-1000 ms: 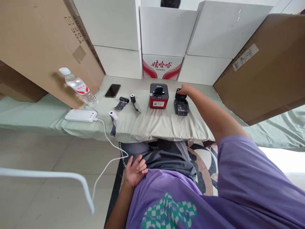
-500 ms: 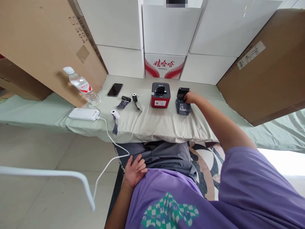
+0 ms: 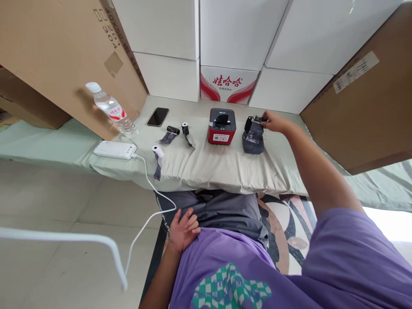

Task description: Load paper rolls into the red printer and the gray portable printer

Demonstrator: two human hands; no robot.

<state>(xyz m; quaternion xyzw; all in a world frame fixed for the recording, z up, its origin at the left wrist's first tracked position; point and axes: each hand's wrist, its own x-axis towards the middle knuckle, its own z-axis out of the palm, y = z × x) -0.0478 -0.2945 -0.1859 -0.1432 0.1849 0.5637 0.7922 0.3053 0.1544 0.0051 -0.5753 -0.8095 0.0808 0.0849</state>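
My right hand (image 3: 273,121) is at the back of a small dark grey device (image 3: 253,146) with its lid raised. Its fingers are closed at the upper end of a dark paper strip (image 3: 255,132), which runs down over the device's front. A light-edged part shows by the fingertips, too small to make out. My left hand (image 3: 184,230) rests palm up at my waist, fingers loosely curled and apart, holding nothing. Left of the dark device stands a red and black box-shaped machine (image 3: 221,126).
Small paper rolls (image 3: 157,151) with dark tails lie left of the red machine, near a phone (image 3: 158,116). A water bottle (image 3: 114,112) leans against a brown carton (image 3: 80,64). A white power bank (image 3: 115,149) trails a white cable (image 3: 146,171). White boxes (image 3: 291,90) line the back.
My right hand has lifted slightly up and back, drawing the dark strip upward from the device. The view has shifted a little; my left hand stays at my waist.
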